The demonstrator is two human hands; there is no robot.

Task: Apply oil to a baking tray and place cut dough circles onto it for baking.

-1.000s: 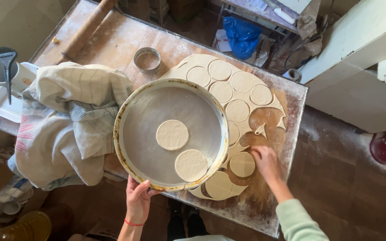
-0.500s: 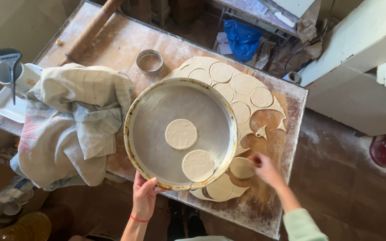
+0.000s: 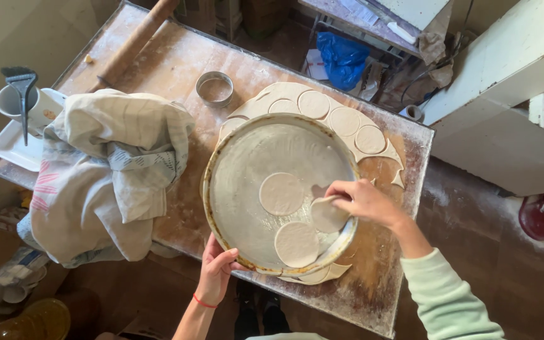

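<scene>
Right hand (image 3: 363, 201) now over round tray (image 3: 234, 182), grip pinching dough disc (image 3: 327, 215), left hand (image 3: 216, 267) still gripping rim

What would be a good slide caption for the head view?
Right hand lowers a dough round into a round tray gripped by the left hand.

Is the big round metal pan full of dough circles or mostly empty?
Mostly empty. The pan holds two flat dough circles, and the right hand holds a third over its rim; the rest is bare, floured metal.
</scene>
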